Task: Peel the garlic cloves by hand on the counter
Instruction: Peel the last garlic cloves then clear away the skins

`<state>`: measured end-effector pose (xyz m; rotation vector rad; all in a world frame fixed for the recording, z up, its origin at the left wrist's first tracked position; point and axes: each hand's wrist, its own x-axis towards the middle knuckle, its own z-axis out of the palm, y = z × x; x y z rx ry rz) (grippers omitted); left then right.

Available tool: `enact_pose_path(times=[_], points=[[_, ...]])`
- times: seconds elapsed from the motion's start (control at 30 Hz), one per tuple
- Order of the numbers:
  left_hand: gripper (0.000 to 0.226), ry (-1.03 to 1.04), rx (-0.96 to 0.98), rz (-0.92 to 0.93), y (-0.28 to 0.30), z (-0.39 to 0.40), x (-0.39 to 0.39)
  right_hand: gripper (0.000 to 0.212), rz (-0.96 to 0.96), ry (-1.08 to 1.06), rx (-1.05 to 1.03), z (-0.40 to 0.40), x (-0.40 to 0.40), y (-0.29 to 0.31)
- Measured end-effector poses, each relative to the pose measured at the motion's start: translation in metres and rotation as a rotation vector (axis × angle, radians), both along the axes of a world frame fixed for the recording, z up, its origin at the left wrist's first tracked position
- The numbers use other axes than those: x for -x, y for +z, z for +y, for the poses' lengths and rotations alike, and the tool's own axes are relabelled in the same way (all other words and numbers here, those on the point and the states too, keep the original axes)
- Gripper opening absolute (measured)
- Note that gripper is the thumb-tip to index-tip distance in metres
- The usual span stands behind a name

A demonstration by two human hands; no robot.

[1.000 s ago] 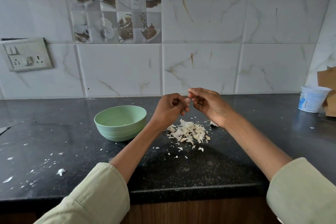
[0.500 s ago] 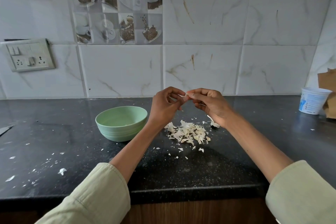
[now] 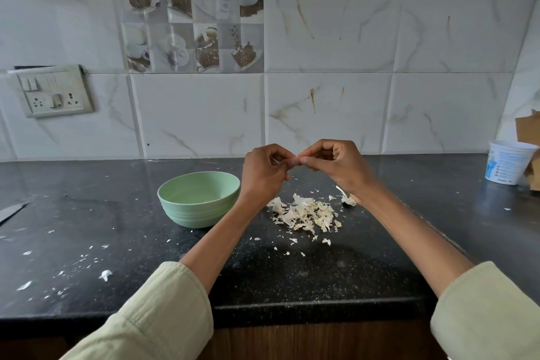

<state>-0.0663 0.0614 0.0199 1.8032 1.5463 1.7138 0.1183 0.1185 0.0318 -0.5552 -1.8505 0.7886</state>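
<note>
Both hands are raised above the black counter (image 3: 87, 222), fingertips meeting. My left hand (image 3: 263, 175) and my right hand (image 3: 339, 166) pinch a small pale garlic clove (image 3: 295, 160) between them; most of the clove is hidden by the fingers. Below the hands lies a pile of white garlic skins (image 3: 306, 213). A bit of garlic or skin (image 3: 349, 199) lies by my right wrist. A pale green bowl (image 3: 198, 202) stands on the counter just left of my left forearm.
A white plastic tub (image 3: 508, 162) and brown cardboard (image 3: 529, 137) sit at the far right by the wall. A knife blade tip (image 3: 11, 210) shows at the left edge. Skin flakes (image 3: 105, 274) scatter the front left. A switch plate (image 3: 54, 90) hangs on the tiled wall.
Both hands have risen slightly and stayed together, the fingers working at the clove between them. The camera view has tilted a little.
</note>
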Motion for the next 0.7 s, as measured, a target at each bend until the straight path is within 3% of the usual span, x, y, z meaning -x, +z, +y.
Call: enact_pose_path(times=[0.23, 0.7], points=[[0.016, 0.081, 0.019, 0.154, -0.0069, 0.0031, -0.0001, 0.011, -0.083, -0.048, -0.17, 0.0004, 0.0002, -0.0031], [0.014, -0.254, 0.119, -0.304, -0.0006, -0.003, -0.0005, 0.016, -0.031, 0.053, -0.1, -0.0037, 0.0007, 0.0013]])
